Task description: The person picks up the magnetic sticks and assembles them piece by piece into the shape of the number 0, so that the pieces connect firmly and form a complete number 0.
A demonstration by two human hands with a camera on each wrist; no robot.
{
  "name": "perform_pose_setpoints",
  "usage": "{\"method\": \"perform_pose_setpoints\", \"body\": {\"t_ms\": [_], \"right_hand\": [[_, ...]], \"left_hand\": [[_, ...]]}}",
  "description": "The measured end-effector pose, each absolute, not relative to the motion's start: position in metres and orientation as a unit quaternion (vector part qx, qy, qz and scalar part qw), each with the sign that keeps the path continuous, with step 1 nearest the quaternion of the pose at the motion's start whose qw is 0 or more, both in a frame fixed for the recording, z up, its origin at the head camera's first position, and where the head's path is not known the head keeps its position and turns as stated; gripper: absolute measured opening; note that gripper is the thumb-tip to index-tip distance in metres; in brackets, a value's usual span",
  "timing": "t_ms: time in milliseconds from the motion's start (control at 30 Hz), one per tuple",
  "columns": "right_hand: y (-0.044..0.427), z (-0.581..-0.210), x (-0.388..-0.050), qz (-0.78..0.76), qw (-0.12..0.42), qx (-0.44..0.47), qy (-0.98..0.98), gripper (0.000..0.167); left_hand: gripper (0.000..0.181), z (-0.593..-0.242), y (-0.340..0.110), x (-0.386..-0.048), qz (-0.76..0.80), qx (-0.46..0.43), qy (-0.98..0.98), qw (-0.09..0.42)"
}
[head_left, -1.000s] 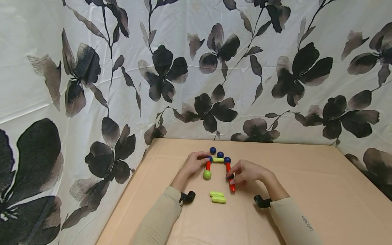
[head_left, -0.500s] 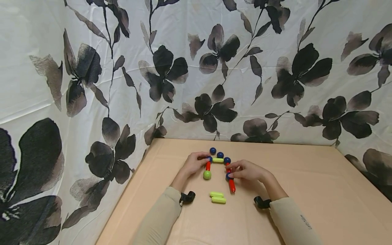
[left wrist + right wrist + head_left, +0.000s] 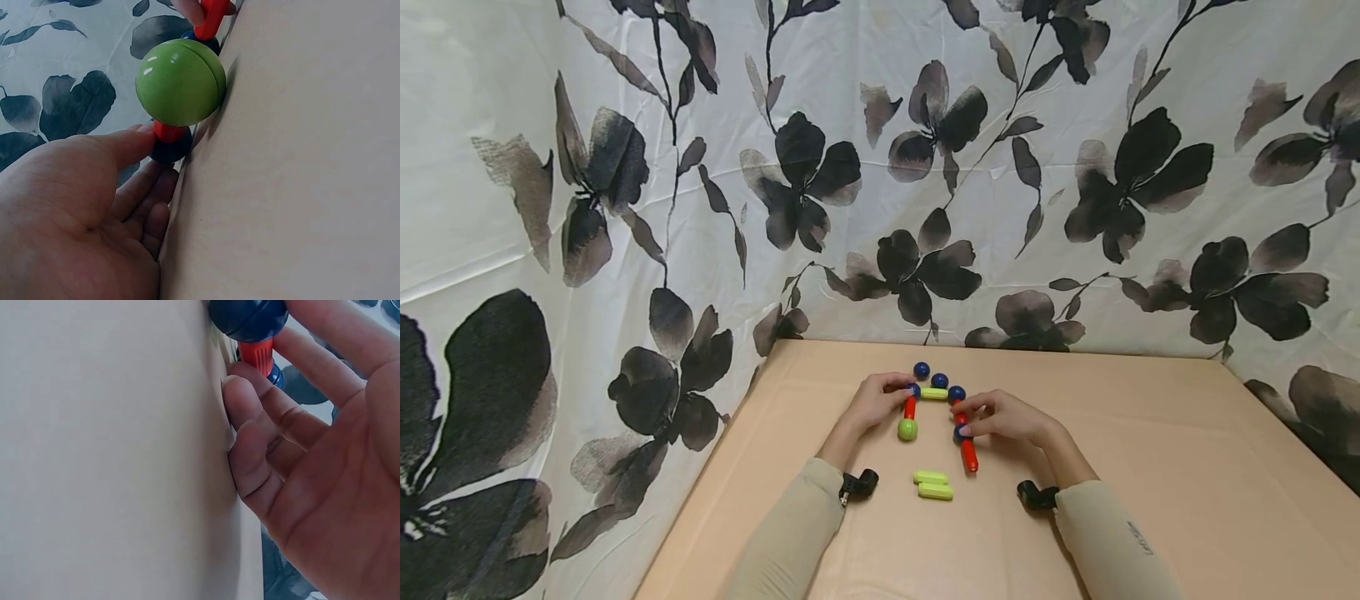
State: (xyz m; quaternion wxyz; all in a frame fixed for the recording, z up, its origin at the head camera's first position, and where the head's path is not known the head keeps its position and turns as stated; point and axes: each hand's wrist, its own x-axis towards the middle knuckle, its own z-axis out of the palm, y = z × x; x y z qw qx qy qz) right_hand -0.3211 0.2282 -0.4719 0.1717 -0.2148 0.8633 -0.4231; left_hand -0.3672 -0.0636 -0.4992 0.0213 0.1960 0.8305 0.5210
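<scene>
In the head view my left hand (image 3: 875,399) pinches a blue ball (image 3: 913,389) at the left corner of a figure of magnetic balls and sticks. From that ball a short red stick (image 3: 910,407) runs to a green ball (image 3: 907,429). A yellow-green stick (image 3: 934,393) links it to another blue ball (image 3: 957,393). On the right side, my right hand (image 3: 1011,417) holds the joint at a lower blue ball (image 3: 959,432), thumb on the ball and fingers by the upper red stick (image 3: 256,356). A further red stick (image 3: 970,457) extends below. Fingers partly hide the upper red stick.
Two loose yellow-green sticks (image 3: 935,492) lie nearer on the tan table (image 3: 880,550). Behind the figure are two more blue balls, one at the far side (image 3: 922,369) and one close to the crossbar (image 3: 939,381). A floral cloth (image 3: 820,283) hangs behind the table.
My right hand's fingers have shifted up, so the lower blue ball, earlier mostly covered, shows more and sits slightly left. The left hand and its blue ball have stayed in place.
</scene>
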Motion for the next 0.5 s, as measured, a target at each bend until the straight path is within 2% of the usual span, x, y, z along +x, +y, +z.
{"method": "perform_pose_setpoints", "body": {"t_ms": [500], "right_hand": [[0.2267,-0.4755,-0.3229,-0.452,0.176,-0.202,0.851,0.041]], "left_hand": [[0.029,-0.5005,-0.0624,-0.367,0.529,0.193,0.826,0.021]]}}
